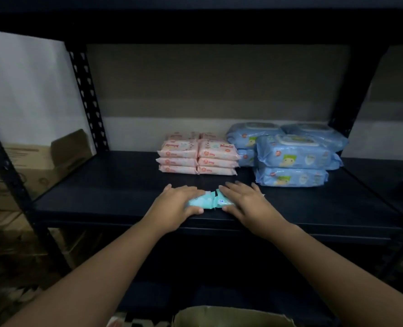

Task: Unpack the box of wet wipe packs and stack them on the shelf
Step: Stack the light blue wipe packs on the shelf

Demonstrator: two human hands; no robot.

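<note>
Both hands, the left hand [175,204] and right hand [244,201], grip teal wipe packs [206,202] at the shelf's [101,199] near edge. Pink packs [197,158] and blue packs [290,154] sit stacked farther back.

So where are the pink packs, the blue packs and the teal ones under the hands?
pink packs [197,152], head view, top of the front stacks
blue packs [292,159], head view, face of the front stack
teal packs [208,201], head view, strip showing between the hands
</note>
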